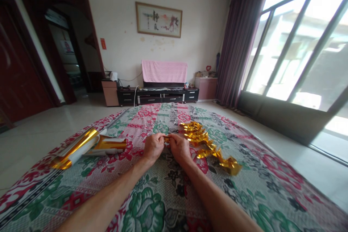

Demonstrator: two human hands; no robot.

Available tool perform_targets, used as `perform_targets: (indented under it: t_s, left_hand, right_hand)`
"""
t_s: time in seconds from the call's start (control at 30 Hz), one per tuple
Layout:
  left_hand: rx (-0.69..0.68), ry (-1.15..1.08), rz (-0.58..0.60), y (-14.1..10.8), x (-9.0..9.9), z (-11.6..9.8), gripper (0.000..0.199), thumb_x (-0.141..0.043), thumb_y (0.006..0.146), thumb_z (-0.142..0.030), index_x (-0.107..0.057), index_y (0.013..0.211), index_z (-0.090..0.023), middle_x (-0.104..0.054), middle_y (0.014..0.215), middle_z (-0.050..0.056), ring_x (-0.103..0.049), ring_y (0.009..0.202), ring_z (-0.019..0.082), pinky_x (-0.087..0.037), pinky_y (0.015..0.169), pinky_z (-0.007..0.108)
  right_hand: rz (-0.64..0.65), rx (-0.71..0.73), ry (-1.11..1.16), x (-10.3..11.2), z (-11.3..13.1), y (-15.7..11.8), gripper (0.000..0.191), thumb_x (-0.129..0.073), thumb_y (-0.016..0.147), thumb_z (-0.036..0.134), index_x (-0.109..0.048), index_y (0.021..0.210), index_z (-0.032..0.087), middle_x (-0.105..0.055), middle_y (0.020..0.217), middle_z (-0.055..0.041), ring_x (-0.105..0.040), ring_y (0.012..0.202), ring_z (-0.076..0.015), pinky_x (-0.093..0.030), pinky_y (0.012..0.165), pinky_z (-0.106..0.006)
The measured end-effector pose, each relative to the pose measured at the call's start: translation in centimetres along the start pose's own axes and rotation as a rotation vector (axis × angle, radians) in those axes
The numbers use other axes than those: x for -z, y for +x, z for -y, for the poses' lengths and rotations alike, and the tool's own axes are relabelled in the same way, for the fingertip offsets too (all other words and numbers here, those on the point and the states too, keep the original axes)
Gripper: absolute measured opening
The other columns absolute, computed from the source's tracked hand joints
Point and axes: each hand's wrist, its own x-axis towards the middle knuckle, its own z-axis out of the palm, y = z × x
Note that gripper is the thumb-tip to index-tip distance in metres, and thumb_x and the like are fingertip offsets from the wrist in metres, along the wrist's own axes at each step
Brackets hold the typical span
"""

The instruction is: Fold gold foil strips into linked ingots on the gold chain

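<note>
Between my two hands, just above the flowered cloth, is a small piece of gold foil paper (166, 139). My left hand (153, 146) is closed on its left end, and my right hand (178, 146) grips the right end. Both thumbs meet near the top of the piece, and most of it is hidden by the fingers. Right of my right hand lies a row of crumpled, folded gold foil pieces (199, 136), with more twisted ones nearer to me. Over on the left rest loosely rolled gold foil sheets (84, 148) with white backs.
A red, green and grey flowered cloth (146, 210) covers the round surface under my arms. Beyond it stands a low black cabinet (174, 98) with a pink towel (164, 71) over a screen-like thing. A purple curtain (235, 43) and large windows are on the right.
</note>
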Motion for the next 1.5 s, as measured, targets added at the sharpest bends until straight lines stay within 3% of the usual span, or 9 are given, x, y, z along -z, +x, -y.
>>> perform_targets:
  t_s: [0.67,0.87,1.07,1.17,1.5]
  left_hand:
    - [-0.016,-0.083,0.051,0.1,-0.2,0.6,0.027,-0.045,0.078,-0.018,-0.069,0.089,-0.019,-0.071,0.080,0.004,-0.063,0.071,0.013,-0.045,0.064,0.021]
    - [0.028,-0.118,0.032,0.1,-0.3,1.1,0.026,-0.044,0.079,-0.021,-0.068,0.088,-0.019,-0.070,0.075,0.003,-0.064,0.068,0.013,-0.046,0.062,0.021]
    - [0.029,-0.279,0.147,-0.2,-0.1,1.1,0.025,-0.046,0.078,-0.024,-0.066,0.091,-0.018,-0.067,0.061,0.000,-0.063,0.058,0.012,-0.047,0.058,0.020]
    - [0.095,-0.336,0.149,-0.2,-0.1,1.2,0.025,-0.044,0.079,-0.025,-0.065,0.091,-0.019,-0.066,0.058,-0.002,-0.062,0.053,0.012,-0.047,0.056,0.020]
    - [0.089,-0.390,0.163,0.0,-0.4,1.4,0.026,-0.044,0.077,-0.025,-0.065,0.090,-0.017,-0.067,0.063,0.000,-0.062,0.054,0.012,-0.047,0.056,0.021]
  right_hand:
    - [-0.007,-0.001,0.028,0.0,-0.3,0.1,0.031,-0.041,0.080,0.025,-0.069,0.091,0.022,-0.071,0.072,-0.0021,-0.065,0.070,-0.0161,-0.045,0.063,-0.021]
    - [0.035,0.001,0.036,0.0,-0.2,0.1,0.031,-0.041,0.081,0.028,-0.068,0.095,0.023,-0.068,0.061,-0.0006,-0.064,0.064,-0.0153,-0.045,0.062,-0.021]
    - [0.000,-0.010,-0.024,0.5,0.4,0.1,0.032,-0.040,0.080,0.025,-0.070,0.091,0.022,-0.070,0.072,-0.0026,-0.064,0.070,-0.0159,-0.045,0.068,-0.023]
    - [0.015,-0.015,-0.041,0.6,0.6,-0.1,0.031,-0.041,0.080,0.025,-0.070,0.092,0.023,-0.070,0.070,-0.0025,-0.064,0.070,-0.0160,-0.045,0.068,-0.022]
    - [0.004,-0.002,-0.018,0.5,0.5,-0.2,0.031,-0.041,0.080,0.024,-0.069,0.093,0.022,-0.071,0.077,-0.0025,-0.065,0.072,-0.0144,-0.046,0.071,-0.022]
